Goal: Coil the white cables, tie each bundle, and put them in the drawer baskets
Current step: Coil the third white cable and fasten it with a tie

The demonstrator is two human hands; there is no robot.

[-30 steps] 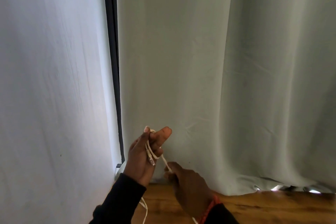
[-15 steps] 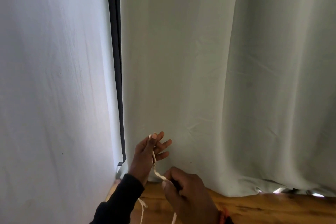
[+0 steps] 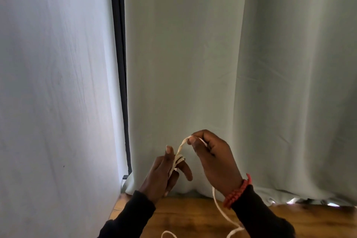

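Curtains fill most of the view: a pale grey-green curtain [image 3: 222,63] hangs across the back and right, and a whiter curtain [image 3: 54,83] covers the left, with a dark vertical frame [image 3: 120,63] seen in the gap between them. Below, a wooden tabletop [image 3: 185,216] is met by the hem of the back curtain. Two arms in black sleeves are raised from the bottom edge. The right hand [image 3: 216,158] is held higher, near the left, its thumb and forefinger pinched together on the white cable [image 3: 182,146], and a red beaded bracelet [image 3: 238,191] is worn at its wrist. The left hand [image 3: 164,172] is set just below and to the left; a few loops of the cable are wound on its fingers, which are curled loosely around them with the thumb raised. From under the right hand the loose cable is trailed down onto the tabletop and out of the bottom edge.
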